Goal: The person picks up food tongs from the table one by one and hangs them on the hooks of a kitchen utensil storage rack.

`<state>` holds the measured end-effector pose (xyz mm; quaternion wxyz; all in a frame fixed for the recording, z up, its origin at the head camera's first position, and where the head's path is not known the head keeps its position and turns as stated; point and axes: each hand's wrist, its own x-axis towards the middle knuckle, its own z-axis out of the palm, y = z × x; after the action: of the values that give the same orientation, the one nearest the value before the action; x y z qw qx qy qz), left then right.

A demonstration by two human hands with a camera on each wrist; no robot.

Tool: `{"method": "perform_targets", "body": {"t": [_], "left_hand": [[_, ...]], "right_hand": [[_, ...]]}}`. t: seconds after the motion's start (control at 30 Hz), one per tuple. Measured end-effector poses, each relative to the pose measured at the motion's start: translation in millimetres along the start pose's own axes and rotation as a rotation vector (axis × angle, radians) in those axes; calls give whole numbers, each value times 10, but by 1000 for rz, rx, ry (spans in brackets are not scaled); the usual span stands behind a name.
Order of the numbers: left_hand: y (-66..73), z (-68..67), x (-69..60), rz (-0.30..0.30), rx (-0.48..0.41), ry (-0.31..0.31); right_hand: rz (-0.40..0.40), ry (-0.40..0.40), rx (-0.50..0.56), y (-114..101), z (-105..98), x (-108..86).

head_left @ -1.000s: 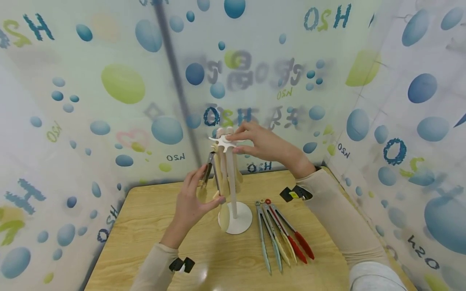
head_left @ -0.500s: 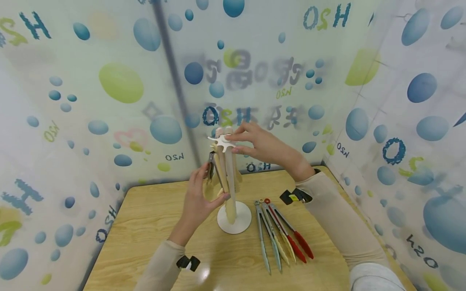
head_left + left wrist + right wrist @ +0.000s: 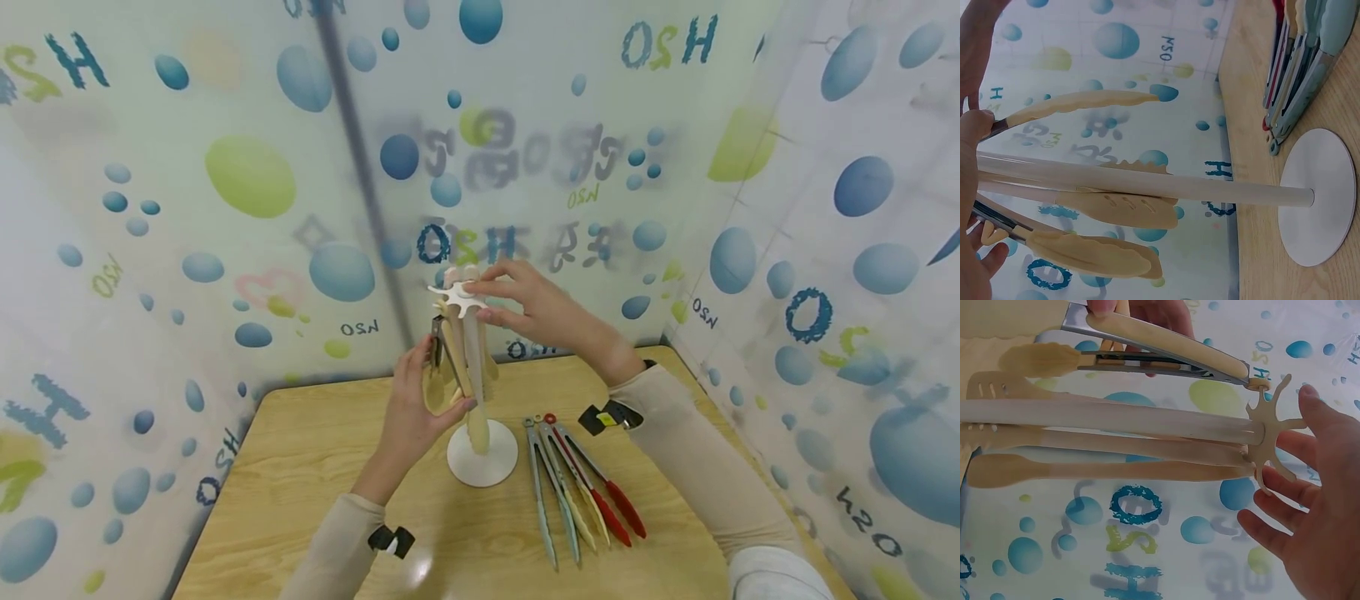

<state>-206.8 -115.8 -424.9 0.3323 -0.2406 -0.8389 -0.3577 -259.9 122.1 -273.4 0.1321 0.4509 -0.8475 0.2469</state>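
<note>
A white utensil stand (image 3: pixel 480 472) rises from the table, its hooked top (image 3: pixel 1267 436) ringed by my right hand's fingers and thumb. My right hand (image 3: pixel 536 307) steadies that top from the right. Cream-handled metal tongs (image 3: pixel 1172 347) hang by their ring from one hook. On the stand's left, my left hand (image 3: pixel 408 417) grips the tongs between thumb and fingers, with their two arms spread apart; one cream tip (image 3: pixel 1085 103) shows in the left wrist view. Cream utensils, including a slotted turner (image 3: pixel 1122 209) and a spoon-like one (image 3: pixel 1004 470), hang around the post.
Several tongs lie side by side on the wooden table (image 3: pixel 300 467), right of the stand's base: pale green (image 3: pixel 545 517), cream (image 3: pixel 581 517) and red (image 3: pixel 622 504). A patterned curtain (image 3: pixel 255 175) hangs behind the table and along its sides.
My left hand has shifted slightly right toward the post, with the gripped tongs swinging along. The right hand has stayed at the stand's top.
</note>
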Motion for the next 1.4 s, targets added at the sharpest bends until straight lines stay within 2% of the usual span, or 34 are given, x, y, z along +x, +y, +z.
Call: {"method": "perform_targets", "body": {"t": [0.13,0.4,0.53,0.63,0.8,0.93,1.07,1.17,1.3,1.4], "left_hand": [[8,-5,13,-6,-2,-13],[17,-12,15,-14,1,-16],[15,-13,13,-4,-3,-14],[8,-23,14,-10,-4,-22],[0,-29,4,-42,-8,-38],[4,-22,0,-44,-14,-37],[4,-18,-1,-33,-10,-29],[5,-16,-2,-23,-11,-23],[7,-17,6,-14,-20,-23],[6,-16,9,-10,-26,-27]], "right_hand": [[14,33,25,3,13,-29],[101,84,114,92,-40,-189],[193,106,152,251,20,-357],[302,97,160,391,126,-523],[544,14,159,628,449,-862],[683,-58,137,826,868,-1211],[764,-131,90,950,1323,-1554],[836,-164,49,968,1582,-1765],[901,-184,-16,961,1792,-1932],[912,-208,-68,961,1898,-2003]]}}
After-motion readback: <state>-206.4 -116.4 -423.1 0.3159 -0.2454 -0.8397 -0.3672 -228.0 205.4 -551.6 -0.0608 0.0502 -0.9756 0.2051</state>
